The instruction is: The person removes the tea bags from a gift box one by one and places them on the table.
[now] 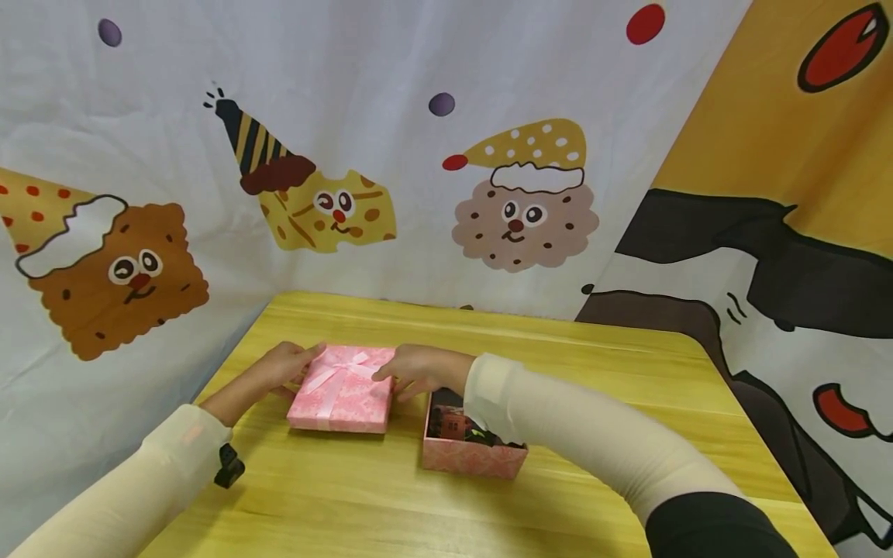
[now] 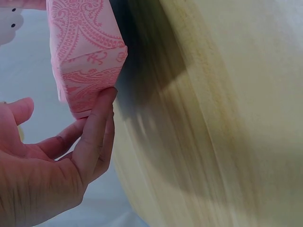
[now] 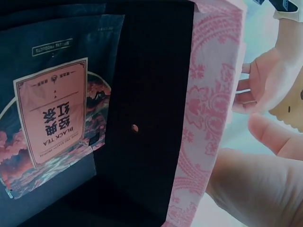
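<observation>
A pink gift box lid (image 1: 340,395) with a ribbon bow lies between both hands, patterned side facing up. At its left edge is my left hand (image 1: 282,366), which holds it by a corner; in the left wrist view the fingers (image 2: 99,118) press on the lid's corner and the thumb stands above. My right hand (image 1: 422,368) grips the lid's right side. Under the right forearm sits the pink box base (image 1: 470,457), uncovered and black inside. A dark packet (image 3: 52,99) labelled BLACK TEA lies in it, partly hidden by the sleeve in the head view.
Everything stands on a yellow wood-grain table (image 1: 335,496). Behind it hangs a white cloth (image 1: 418,46) printed with cartoon biscuits and cheese. A small black device (image 1: 229,465) is worn on the left wrist.
</observation>
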### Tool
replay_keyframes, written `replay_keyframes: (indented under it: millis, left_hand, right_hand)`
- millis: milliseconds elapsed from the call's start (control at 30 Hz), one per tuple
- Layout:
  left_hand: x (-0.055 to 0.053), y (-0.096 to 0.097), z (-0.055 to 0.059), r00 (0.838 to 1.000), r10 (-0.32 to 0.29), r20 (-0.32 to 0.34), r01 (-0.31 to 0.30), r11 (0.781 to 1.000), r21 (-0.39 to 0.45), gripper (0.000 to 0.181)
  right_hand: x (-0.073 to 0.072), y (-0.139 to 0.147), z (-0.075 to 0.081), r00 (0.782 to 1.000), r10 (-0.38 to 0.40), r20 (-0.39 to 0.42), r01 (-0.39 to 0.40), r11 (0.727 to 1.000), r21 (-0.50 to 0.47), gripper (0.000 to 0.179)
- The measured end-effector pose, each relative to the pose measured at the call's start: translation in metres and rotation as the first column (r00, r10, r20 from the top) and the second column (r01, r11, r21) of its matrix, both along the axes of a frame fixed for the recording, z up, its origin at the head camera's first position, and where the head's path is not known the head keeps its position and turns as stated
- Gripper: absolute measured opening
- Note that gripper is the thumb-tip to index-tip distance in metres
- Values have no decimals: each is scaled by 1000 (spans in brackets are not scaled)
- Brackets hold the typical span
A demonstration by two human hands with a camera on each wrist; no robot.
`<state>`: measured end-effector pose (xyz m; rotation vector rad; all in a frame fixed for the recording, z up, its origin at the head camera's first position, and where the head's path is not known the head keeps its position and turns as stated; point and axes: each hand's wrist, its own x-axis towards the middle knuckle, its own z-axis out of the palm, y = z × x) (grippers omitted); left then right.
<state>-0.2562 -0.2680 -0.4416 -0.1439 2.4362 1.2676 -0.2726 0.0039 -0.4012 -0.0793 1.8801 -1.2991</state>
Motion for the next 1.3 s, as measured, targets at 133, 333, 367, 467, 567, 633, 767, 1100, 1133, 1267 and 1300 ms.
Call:
replay_keyframes:
  millis: [133, 333, 367, 467, 567, 633, 767, 1100, 1133, 1267, 1300]
  left_hand:
    - [-1, -1, -4, 1000, 3, 0, -3, 1000, 8, 62]
    - [0, -2, -9, 1000, -2, 6, 2, 1000, 5, 55]
    - [1, -2, -10, 1000, -2, 6, 2, 1000, 2, 56]
    - [2, -3, -11, 1000, 11, 6, -11, 1000, -5, 56]
    - [3, -2, -12, 1000, 25, 12, -25, 1000, 4, 57]
    - [3, -1, -14, 1000, 25, 17, -25, 1000, 6, 60]
    - [2, -1, -17, 1000, 19, 22, -19, 1000, -4, 65]
    - [3, 0, -20, 1000, 14, 23, -14, 1000, -11, 66]
    - [3, -1, -20, 1000, 14, 21, -14, 1000, -12, 65]
    - [2, -2, -21, 1000, 12, 20, -12, 1000, -13, 64]
    - [2, -3, -21, 1000, 10, 20, -10, 1000, -13, 64]
  right_hand:
    - [1, -3, -2, 1000, 3, 9, -3, 1000, -5, 72]
    - [3, -7, -3, 1000, 0, -10, 0, 1000, 15, 69]
    - [3, -7, -3, 1000, -1, -12, 1, 1000, 18, 69]
    - [2, -9, -5, 1000, -1, -10, 2, 1000, 19, 69]
    - [2, -10, -7, 1000, 6, 5, -6, 1000, 9, 72]
    - [1, -10, -9, 1000, 15, 16, -15, 1000, 2, 74]
    - [0, -10, -11, 999, 34, 31, -33, 999, -10, 73]
    - [-1, -11, -14, 998, 50, 27, -50, 999, -3, 79]
    - [-1, -11, -14, 998, 50, 25, -50, 999, -1, 78]
    - [-1, -11, -11, 999, 52, 10, -53, 999, 7, 73]
    - [-1, -11, -10, 999, 52, 8, -52, 999, 9, 72]
